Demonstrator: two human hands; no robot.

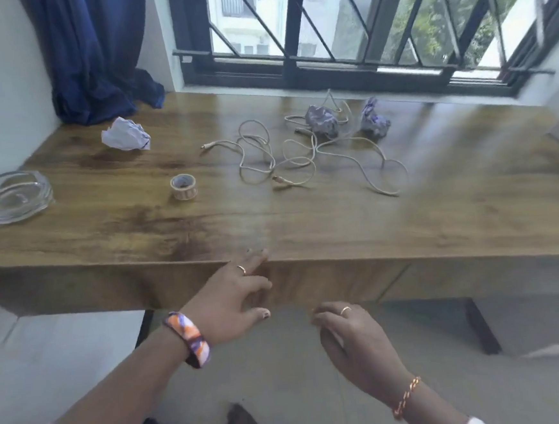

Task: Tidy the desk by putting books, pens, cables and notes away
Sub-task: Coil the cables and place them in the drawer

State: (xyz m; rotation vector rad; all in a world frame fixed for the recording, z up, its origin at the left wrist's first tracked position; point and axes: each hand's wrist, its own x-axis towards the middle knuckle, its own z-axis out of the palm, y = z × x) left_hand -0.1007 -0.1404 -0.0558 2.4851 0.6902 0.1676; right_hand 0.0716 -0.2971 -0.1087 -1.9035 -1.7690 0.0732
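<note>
Beyond both empty, loosely spread hands, left hand (231, 299) and right hand (351, 336) at the bench (305, 223) edge, the tangled white cable (300, 156) may snag the crumpled paper ball (322, 121) lying on it when pulled.

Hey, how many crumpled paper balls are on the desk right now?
3. A white paper ball lies far left near the curtain; two purplish paper balls sit by the window, one on the tangled cable, the other right of it. None seem hidden.
</note>
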